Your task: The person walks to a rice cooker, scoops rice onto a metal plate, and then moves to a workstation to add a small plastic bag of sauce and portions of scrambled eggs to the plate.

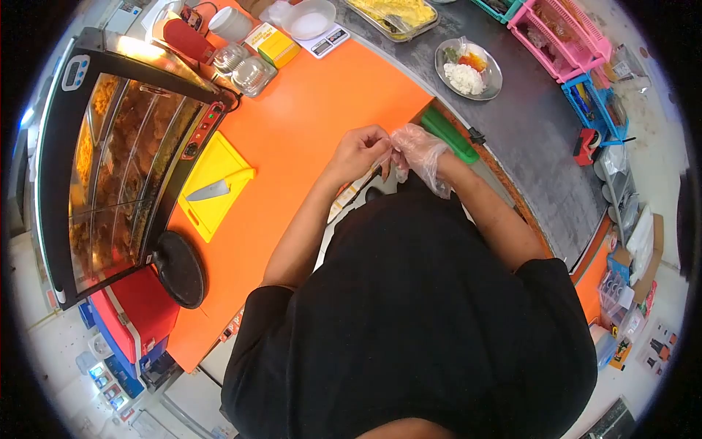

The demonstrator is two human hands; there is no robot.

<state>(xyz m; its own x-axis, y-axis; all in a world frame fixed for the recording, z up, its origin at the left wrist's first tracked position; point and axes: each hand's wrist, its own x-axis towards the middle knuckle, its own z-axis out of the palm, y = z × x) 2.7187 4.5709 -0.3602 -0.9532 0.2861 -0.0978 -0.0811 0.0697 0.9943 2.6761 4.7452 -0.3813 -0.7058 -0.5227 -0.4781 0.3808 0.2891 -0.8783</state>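
My left hand point(360, 154) is bare, with its fingers pinched together on thin clear plastic beside the other hand. A loose, see-through plastic glove point(418, 143) covers my right hand point(424, 155), its cuff hanging open around the wrist. The gloved fingers are curled in and meet the left fingertips; what lies between them is hidden. Both hands are close in front of my black shirt, over the counter's near edge. Just beyond the gloved hand lies a green object point(447, 136) at the counter's edge.
On the orange counter point(351, 95) are a yellow cutting board point(216, 172) with a knife point(209, 192), a lit food warmer point(131, 161), glass jars point(252, 75) and a scale point(327, 42). A metal plate with rice point(465, 79) and pink baskets point(559, 36) stand on the grey counter point(541, 154).
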